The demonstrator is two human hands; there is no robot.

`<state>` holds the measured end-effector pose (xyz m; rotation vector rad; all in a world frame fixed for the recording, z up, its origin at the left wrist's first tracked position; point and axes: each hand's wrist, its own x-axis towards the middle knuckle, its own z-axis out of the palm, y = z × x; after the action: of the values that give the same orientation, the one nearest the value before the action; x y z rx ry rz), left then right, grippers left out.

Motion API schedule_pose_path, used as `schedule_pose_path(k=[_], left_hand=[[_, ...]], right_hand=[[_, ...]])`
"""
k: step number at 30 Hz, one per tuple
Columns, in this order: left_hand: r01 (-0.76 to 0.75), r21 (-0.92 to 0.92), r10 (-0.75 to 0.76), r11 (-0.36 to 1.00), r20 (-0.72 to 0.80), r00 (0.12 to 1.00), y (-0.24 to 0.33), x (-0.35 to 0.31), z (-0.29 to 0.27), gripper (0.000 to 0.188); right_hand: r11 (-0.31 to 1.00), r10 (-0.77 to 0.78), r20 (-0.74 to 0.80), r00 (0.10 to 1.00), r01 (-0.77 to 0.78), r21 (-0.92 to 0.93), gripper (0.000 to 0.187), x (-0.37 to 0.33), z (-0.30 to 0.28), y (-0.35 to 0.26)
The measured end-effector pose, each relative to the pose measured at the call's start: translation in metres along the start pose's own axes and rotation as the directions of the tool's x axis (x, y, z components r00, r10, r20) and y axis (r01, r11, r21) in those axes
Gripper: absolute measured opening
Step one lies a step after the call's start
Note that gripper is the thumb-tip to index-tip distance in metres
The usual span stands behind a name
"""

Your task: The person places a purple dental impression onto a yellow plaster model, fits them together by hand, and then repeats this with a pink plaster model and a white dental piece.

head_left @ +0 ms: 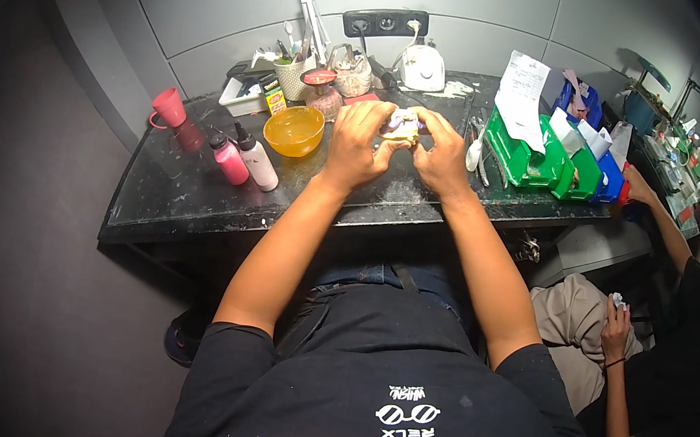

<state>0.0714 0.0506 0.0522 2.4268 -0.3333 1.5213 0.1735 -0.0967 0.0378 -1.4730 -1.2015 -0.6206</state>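
Above the black workbench (186, 198), my left hand (357, 145) and my right hand (445, 156) face each other. Between their fingertips they hold a small dental cast (401, 126), off-white with purple and yellow parts. Fingers and thumbs of both hands close on its sides, covering much of it; its fine detail is too small to tell. Left of my left hand stands a translucent yellow bowl (293, 133). Slim metal hand tools (486, 161) and a white-handled tool (473, 153) lie just right of my right hand.
A pink bottle (228, 160), a whitish bottle (258, 159) and a pink mug (170, 107) stand at left. Behind are a tool basket (295, 81) and a white device (423, 69). Green bins (523, 164) with papers and a blue bin (609, 176) stand right, beside a co-worker's arm (668, 227).
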Motion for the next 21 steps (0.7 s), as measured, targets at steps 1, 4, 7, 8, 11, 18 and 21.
schedule_pose_path(k=[1, 4, 7, 8, 11, 18, 21], left_hand=[[0.006, -0.011, -0.006, 1.000, -0.003, 1.000, -0.0007, -0.0002, 0.0001, 0.052], [0.015, -0.024, -0.015, 1.000, -0.003, 1.000, -0.0020, -0.0006, 0.0014, 0.052], [0.015, -0.023, -0.015, 1.000, -0.011, 1.000, -0.0026, -0.0019, 0.0011, 0.051], [0.010, -0.027, -0.011, 1.000, -0.021, 1.000, -0.0020, -0.0016, 0.0010, 0.051], [0.019, -0.038, -0.019, 0.999, -0.009, 1.000, -0.0012, -0.0013, -0.0003, 0.052], [-0.079, 0.013, 0.080, 0.997, -0.059, 0.995, -0.0069, -0.0023, -0.0014, 0.055], [-0.086, -0.015, 0.084, 0.996, -0.082, 0.993, -0.0076, -0.0032, -0.0019, 0.055]], right_hand=[[1.000, 0.000, 0.000, 1.000, 0.000, 0.000, 0.047, -0.0005, 0.0005, 0.0004], [0.999, 0.018, -0.004, 1.000, -0.018, 0.027, 0.047, -0.0005, -0.0007, -0.0018], [0.999, 0.011, 0.005, 1.000, -0.012, 0.032, 0.047, -0.0003, -0.0005, -0.0021], [1.000, -0.003, -0.006, 1.000, 0.004, 0.023, 0.047, -0.0005, -0.0002, -0.0016], [1.000, -0.003, -0.015, 1.000, 0.003, 0.012, 0.046, -0.0007, 0.0000, -0.0010], [0.995, -0.094, -0.134, 0.987, 0.091, -0.032, 0.050, 0.0012, -0.0003, -0.0060], [0.989, -0.141, -0.143, 0.980, 0.133, -0.063, 0.051, 0.0019, -0.0012, -0.0062]])
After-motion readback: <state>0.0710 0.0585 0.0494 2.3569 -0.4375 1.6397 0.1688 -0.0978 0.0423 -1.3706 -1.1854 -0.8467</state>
